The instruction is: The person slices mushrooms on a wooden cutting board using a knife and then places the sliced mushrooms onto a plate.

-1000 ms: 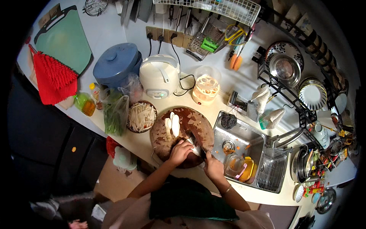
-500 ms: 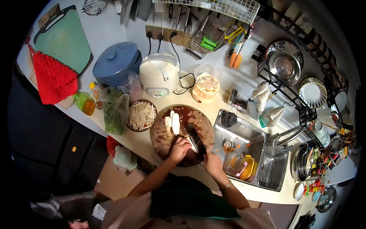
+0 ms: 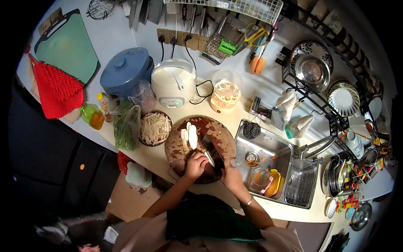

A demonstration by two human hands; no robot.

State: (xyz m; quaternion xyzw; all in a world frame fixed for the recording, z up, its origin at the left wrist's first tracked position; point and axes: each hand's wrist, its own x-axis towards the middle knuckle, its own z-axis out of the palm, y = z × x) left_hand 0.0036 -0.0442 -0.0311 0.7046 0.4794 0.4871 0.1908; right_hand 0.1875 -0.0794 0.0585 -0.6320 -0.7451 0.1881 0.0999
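A round wooden chopping board [image 3: 223, 131] lies on the counter in front of me. My right hand [image 3: 232, 178] grips a cleaver [image 3: 208, 145] by its handle at the board's right edge, the blade pointing away from me. Against the blade's left side, my left hand [image 3: 195, 165] has its fingers curled down on a white vegetable piece [image 3: 209, 158], mostly hidden by the fingers and blade. Several long white slices [image 3: 192, 136] lie just beyond my left hand. A bowl of white strips [image 3: 155, 127] stands left of the board.
Right of the board is a steel sink [image 3: 268, 147] holding a yellow container [image 3: 273, 183]. A bag of greens [image 3: 125, 130] sits beyond the bowl's left side. Behind stand a rice cooker [image 3: 173, 84], an egg steamer [image 3: 226, 97] and a blue lidded pot [image 3: 126, 71].
The cleaver's blade has shifted slightly and tilts differently beside my left fingers. Both hands stay in nearly the same place on the board. The whole view has shifted a little.
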